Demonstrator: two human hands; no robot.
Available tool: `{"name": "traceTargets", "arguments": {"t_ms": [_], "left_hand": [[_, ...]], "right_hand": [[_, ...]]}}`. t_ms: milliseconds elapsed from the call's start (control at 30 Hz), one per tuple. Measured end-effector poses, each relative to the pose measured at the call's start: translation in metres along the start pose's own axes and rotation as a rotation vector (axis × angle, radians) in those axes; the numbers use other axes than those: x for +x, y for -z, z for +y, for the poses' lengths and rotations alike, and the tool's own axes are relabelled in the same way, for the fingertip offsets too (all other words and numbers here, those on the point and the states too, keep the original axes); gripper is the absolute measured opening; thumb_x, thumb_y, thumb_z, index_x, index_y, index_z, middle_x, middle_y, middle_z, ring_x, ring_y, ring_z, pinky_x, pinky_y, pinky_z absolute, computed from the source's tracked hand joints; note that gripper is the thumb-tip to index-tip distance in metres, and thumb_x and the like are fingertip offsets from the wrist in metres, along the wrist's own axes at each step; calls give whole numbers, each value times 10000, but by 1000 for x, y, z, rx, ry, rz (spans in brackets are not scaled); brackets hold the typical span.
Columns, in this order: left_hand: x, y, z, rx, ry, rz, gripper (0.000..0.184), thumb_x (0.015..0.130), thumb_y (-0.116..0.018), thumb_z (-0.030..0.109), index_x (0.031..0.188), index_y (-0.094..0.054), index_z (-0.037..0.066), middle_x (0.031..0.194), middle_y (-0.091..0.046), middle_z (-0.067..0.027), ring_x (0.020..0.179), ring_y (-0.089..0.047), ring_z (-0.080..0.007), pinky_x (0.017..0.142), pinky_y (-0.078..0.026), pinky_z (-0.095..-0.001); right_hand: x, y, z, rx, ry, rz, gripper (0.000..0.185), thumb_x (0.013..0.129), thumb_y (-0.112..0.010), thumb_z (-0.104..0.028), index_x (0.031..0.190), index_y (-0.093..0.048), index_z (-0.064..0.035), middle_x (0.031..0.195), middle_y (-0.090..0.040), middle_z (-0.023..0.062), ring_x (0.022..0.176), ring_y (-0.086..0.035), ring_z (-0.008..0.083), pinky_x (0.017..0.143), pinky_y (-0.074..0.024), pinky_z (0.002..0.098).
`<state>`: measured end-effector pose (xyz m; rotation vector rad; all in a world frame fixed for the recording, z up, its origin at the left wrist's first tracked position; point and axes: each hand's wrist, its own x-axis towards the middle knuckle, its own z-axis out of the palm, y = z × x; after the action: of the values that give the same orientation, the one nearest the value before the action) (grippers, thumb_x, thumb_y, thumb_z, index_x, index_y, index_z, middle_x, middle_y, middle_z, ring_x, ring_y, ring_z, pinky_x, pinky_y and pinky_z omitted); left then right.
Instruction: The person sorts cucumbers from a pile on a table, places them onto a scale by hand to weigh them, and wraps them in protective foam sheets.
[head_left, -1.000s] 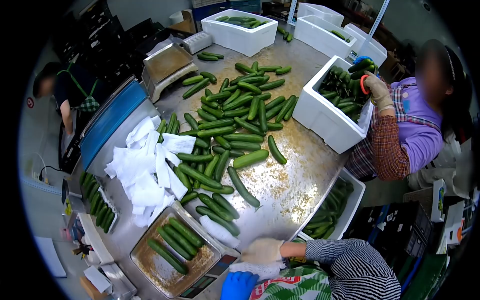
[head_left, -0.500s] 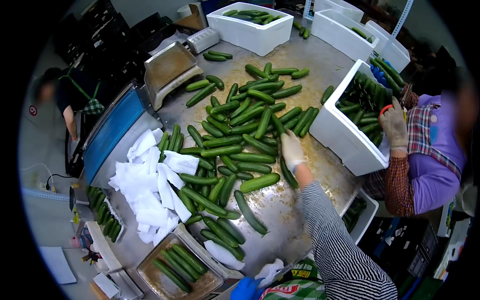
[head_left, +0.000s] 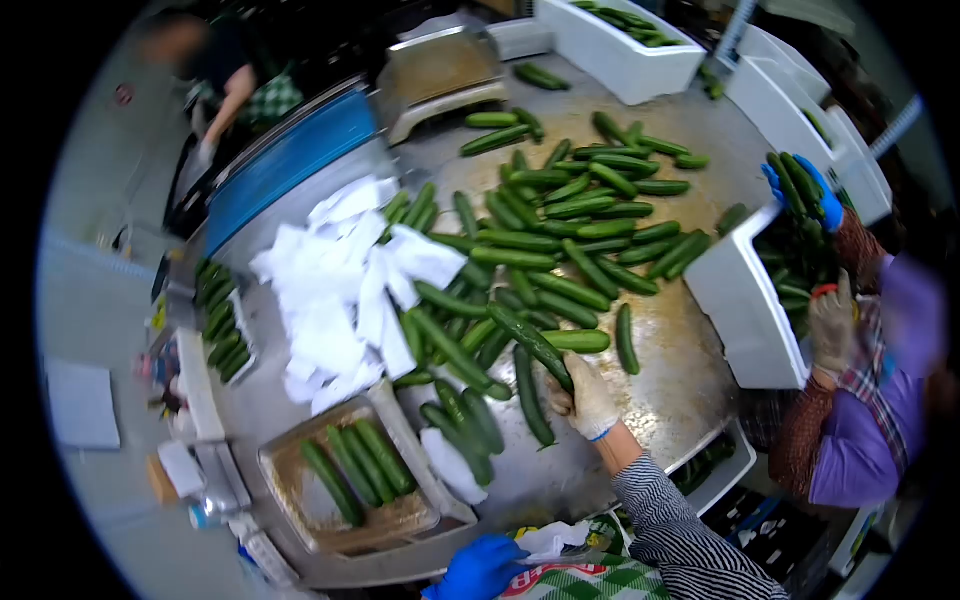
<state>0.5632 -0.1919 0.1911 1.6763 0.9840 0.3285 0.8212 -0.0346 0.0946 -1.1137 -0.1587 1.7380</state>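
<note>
Over the bench (head_left: 672, 392), your right hand (head_left: 590, 402) grips a cucumber (head_left: 532, 344) by one end, likely clearing the pile (head_left: 515, 257). Your left hand's (head_left: 480, 566) grip is unclear.

Vegetable packing room by the look of it: big metal worktable (head_left: 680, 400) heaped with loose cucumbers (head_left: 515, 258), near weighing scale (head_left: 283, 475) with four cucumbers in its pan, second weighing scale (head_left: 440, 68) farther back, white foam boxes (head_left: 742, 310) of cucumbers at the far and right edges, white tray (head_left: 247, 340) of lined-up ones at left. Several workers: gloved person in purple (head_left: 850, 455) at a box, another person (head_left: 222, 75) upper left in green checked apron
</note>
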Motion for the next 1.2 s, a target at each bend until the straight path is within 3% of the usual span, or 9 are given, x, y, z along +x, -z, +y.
{"name": "traceTargets", "arguments": {"t_ms": [100,200,300,433,533,667,933,1067,1200], "left_hand": [[-19,-11,-14,65,34,29,193,765,-753,183,905,-646,107,1020,-655,-87,835,-609,-305,709,-488,-412],[-29,-12,-10,24,-14,119,228,786,-759,160,962,-634,90,955,-625,-109,857,-621,-337,726,-515,-407],[-41,-12,-14,17,-16,113,242,784,-751,163,979,-626,94,918,-605,-106,868,-623,-336,728,-515,-408],[-61,-8,-19,79,-13,99,242,801,-745,205,980,-625,96,928,-606,-105,878,-624,-334,733,-514,-407],[-81,-10,-25,50,-18,116,264,810,-746,243,993,-627,94,934,-605,-111,889,-624,-336,740,-513,-411],[-103,-15,-34,-14,-45,161,287,816,-748,275,1001,-630,91,941,-603,-119,900,-621,-341,747,-510,-413],[-154,-7,-41,-17,34,207,313,847,-731,317,1009,-631,69,954,-605,-126,910,-623,-340,765,-509,-408],[-172,-3,-43,-75,98,206,331,860,-717,347,1022,-650,67,973,-615,-119,925,-629,-328,779,-514,-398],[-187,0,-48,-42,60,230,333,861,-707,349,1028,-653,66,987,-618,-121,932,-627,-332,788,-514,-403]], "right_hand": [[-5,-33,23,-195,27,-74,342,1013,-514,-324,1205,-557,-44,732,-535,8,503,-416,80,447,-328,251],[-30,-88,28,-784,233,-173,498,969,-550,-235,1381,-485,36,877,-636,51,621,-558,98,536,-444,275],[-34,-115,69,-1207,1057,-269,501,888,-632,-142,1347,-514,23,1005,-637,187,810,-637,355,701,-506,461],[-68,-160,88,-1708,878,-396,475,834,-660,-134,1282,-545,-26,867,-601,180,772,-617,364,725,-482,481],[-65,-161,119,-1829,1061,-497,510,830,-682,-193,1282,-528,-12,820,-597,162,727,-612,335,666,-475,453],[-74,-173,136,-1912,1021,-617,575,868,-653,-268,1321,-482,41,832,-621,132,751,-649,313,696,-493,445],[-96,-176,156,-1888,1065,-350,547,867,-627,-242,1290,-484,73,748,-637,182,658,-642,343,647,-503,475],[-110,-191,156,-2090,549,-248,593,858,-631,-292,1305,-482,67,860,-660,228,739,-664,355,700,-512,463],[-127,-208,153,-2201,1010,-350,543,840,-647,-274,1287,-522,8,1068,-641,205,945,-644,332,802,-487,435]]}}
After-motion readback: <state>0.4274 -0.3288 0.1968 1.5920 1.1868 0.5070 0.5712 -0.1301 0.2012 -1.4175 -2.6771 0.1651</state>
